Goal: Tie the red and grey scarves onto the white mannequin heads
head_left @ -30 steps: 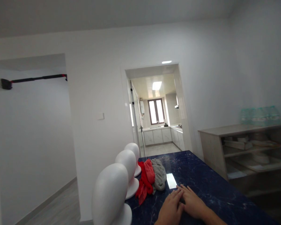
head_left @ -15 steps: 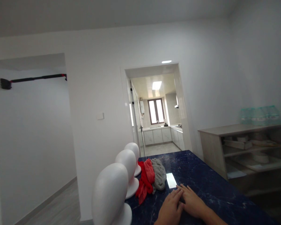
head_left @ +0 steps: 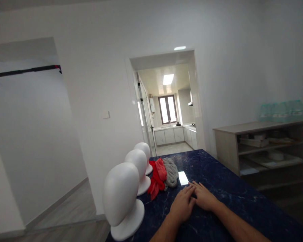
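My left hand (head_left: 182, 204) and my right hand (head_left: 204, 197) rest palm down on the dark blue marbled table (head_left: 217, 183), fingertips touching or overlapping. Both have their fingers stretched out, and neither holds anything. Beyond them lie soft, bunched cloth pieces side by side: a grey knitted one (head_left: 171, 172), a coral one (head_left: 161, 169) and a bright red one (head_left: 155, 174). To the left, three white mannequin heads stand upright on round bases in a row: a near one (head_left: 121, 195), a middle one (head_left: 136, 165) and a far one (head_left: 142, 151).
A bright rectangular patch (head_left: 183, 178), seemingly reflected light, shows on the tabletop past my fingertips. On the right stands a wooden shelf unit (head_left: 224, 144) with wrapped bottles (head_left: 281, 111) on top. Behind the table, a doorway opens onto a kitchen with a window (head_left: 167, 109).
The view has tilted downward, so the table, heads and cloth pieces appear higher and more of my forearms shows. My hands stay together on the table.
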The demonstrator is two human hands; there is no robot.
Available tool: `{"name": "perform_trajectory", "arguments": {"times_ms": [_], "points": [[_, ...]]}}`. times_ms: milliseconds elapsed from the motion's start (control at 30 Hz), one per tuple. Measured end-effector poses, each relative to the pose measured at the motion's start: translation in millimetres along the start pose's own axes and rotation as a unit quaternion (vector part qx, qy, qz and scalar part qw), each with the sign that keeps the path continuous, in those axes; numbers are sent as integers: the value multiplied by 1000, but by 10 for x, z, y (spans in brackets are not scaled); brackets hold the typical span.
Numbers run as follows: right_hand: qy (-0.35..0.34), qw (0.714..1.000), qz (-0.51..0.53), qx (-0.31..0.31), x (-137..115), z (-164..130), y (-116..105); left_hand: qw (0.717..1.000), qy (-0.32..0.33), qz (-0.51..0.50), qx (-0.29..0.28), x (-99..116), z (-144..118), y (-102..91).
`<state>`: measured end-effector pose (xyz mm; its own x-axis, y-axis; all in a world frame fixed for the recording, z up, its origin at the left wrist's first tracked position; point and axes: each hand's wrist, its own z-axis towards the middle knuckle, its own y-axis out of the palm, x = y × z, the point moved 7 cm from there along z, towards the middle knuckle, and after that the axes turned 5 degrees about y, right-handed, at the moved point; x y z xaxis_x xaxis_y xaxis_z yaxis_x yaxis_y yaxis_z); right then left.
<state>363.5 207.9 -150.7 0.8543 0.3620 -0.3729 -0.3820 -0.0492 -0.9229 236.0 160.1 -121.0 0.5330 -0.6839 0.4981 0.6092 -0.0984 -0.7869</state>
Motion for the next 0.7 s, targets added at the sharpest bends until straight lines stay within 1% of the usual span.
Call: {"name": "perform_trajectory", "arguments": {"times_ms": [100,133,233,300,400,567,633,700], "points": [[-8,1000,-7,1,-84,-73,-79,1000,7,14,-2,89,0,-31],[-18,1000,-15,10,-135,-107,-124,1000,9,19,-2,113,2,-38],[-52,995,-52,66,-295,-205,-282,1000,16,25,1,165,13,-46],[-57,994,-52,75,-342,-234,-324,1000,21,24,0,178,27,-36],[-56,995,-42,64,-321,-216,-313,999,29,32,-4,178,53,-12],[-54,997,-34,45,-185,-144,-238,998,51,44,-8,181,78,18],[-58,997,-31,51,-125,-116,-187,997,61,49,-3,177,81,25],[-64,994,-29,81,-66,-84,-140,996,69,58,-4,158,87,44]]}}
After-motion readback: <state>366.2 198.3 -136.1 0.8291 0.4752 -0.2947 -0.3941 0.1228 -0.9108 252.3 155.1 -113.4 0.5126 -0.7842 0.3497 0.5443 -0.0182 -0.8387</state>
